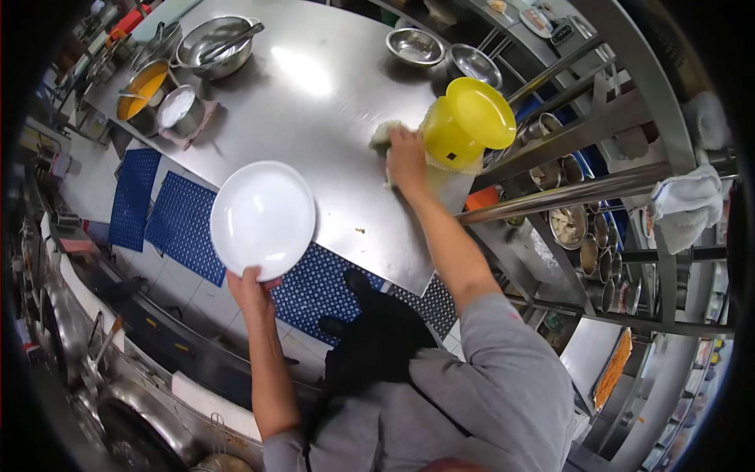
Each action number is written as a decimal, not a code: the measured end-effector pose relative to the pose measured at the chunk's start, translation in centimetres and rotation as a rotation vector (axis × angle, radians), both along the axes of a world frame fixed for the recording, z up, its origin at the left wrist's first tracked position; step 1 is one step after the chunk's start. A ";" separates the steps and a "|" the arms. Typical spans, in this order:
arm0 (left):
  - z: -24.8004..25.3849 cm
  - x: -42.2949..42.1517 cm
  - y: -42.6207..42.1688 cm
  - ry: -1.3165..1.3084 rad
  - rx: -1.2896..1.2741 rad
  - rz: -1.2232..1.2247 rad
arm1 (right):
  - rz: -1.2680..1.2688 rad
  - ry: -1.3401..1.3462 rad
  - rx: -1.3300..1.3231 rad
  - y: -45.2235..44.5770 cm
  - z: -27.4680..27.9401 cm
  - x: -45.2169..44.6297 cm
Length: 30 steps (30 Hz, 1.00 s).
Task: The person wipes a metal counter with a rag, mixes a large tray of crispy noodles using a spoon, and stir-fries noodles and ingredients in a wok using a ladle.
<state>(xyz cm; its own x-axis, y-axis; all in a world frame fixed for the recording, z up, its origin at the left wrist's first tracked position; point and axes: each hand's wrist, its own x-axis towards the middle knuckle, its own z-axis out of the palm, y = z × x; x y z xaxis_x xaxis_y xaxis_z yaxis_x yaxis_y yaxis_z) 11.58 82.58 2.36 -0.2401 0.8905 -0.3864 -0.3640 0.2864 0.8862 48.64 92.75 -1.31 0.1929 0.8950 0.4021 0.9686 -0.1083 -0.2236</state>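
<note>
A round white plate point(263, 219) is held by its near rim in my left hand point(252, 293), thumb on top, partly over the edge of the steel table point(346, 126). My right hand point(406, 161) is closed on a pale cloth point(382, 135) lying on the table. Just right of that hand stands a yellow container point(450, 140) with a yellow round dish point(481, 112) at its top, on another light cloth. A few small green scraps point(360, 230) lie on the steel between my arms.
Two steel bowls point(415, 47) sit at the table's far right edge. At the far left are a large steel bowl with tongs point(216, 47), a pot of orange liquid point(145, 90) and a pot of white contents point(179, 108). Metal shelving point(566, 141) rises on the right.
</note>
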 end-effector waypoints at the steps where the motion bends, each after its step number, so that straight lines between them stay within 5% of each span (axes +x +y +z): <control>1: -0.4 -1.8 -1.9 0.015 -0.033 0.033 | 0.027 -0.056 0.025 1.4 0.5 0.4; 6: 1.2 -8.6 -10.2 0.032 -0.153 0.196 | -0.134 -0.013 0.169 6.3 -5.1 3.4; 9: 2.9 -10.9 -13.2 0.053 -0.186 0.317 | 0.013 0.391 0.106 0.2 -3.1 -0.1; 16: 3.6 -13.4 -13.1 0.017 -0.005 0.345 | 0.439 0.380 0.190 -7.1 -2.3 -11.6; 20: 5.4 -13.8 -14.0 0.004 0.019 0.313 | 0.092 0.623 0.231 -8.3 2.7 -4.7; 22: 6.1 -14.2 -15.5 0.014 0.011 0.335 | -0.164 0.495 0.059 -9.8 0.2 -0.6; 25: 7.4 -14.8 -16.6 0.038 0.012 0.372 | -0.017 0.333 0.204 -10.1 -5.3 -4.1; 26: 7.9 -14.8 -17.1 0.053 0.005 0.377 | 0.039 0.386 0.184 -10.7 -5.2 -8.5; 27: 8.0 -15.1 -17.0 0.057 0.017 0.373 | 0.140 0.754 0.110 -11.3 -3.9 -12.6; 28: 7.9 -15.5 -16.5 0.058 0.033 0.370 | 0.259 0.544 0.131 -12.0 -3.1 -17.0; 30: 8.2 -15.3 -15.9 0.062 0.064 0.376 | 0.647 0.733 0.191 -11.5 -4.5 -22.8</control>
